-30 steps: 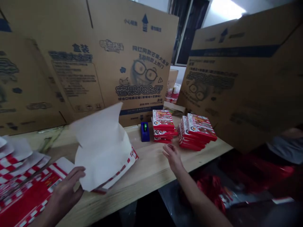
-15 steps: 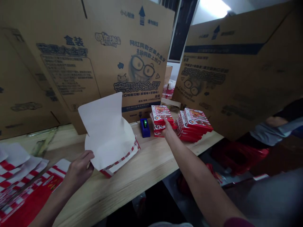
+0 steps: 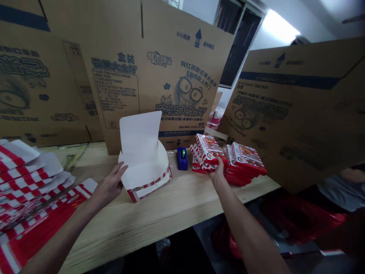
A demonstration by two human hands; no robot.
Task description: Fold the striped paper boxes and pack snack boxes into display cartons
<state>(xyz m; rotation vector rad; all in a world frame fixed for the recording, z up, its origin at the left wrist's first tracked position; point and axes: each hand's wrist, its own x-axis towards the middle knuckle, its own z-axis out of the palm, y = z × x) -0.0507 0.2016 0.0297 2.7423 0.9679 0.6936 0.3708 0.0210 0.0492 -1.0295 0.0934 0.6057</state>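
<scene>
An open paper carton [image 3: 144, 163], white inside with red-and-white checked sides, sits on the table with its lid flap up. My left hand [image 3: 111, 185] pinches its left edge between thumb and fingers. Farther right, my right hand [image 3: 217, 171] is closed on the front of some small red-and-white printed boxes [image 3: 210, 146], the upper ones tilted on those beneath. Part of its grip is hidden. Beside them stands a second stack of the same small boxes [image 3: 247, 161]. A blue tape dispenser [image 3: 182, 160] lies between the carton and the boxes.
Large cardboard boxes stand along the table's back [image 3: 159, 83] and right side [image 3: 285, 114]. Checked cartons [image 3: 31, 179] are piled at the left, with a red flat carton [image 3: 54, 217] before them. A person's sleeve [image 3: 342, 192] shows at the far right, near red bags [image 3: 299, 219].
The upper small boxes have tilted and shifted under my right hand, which now grips their front. My left hand stays at the carton's edge. The camera view has turned left.
</scene>
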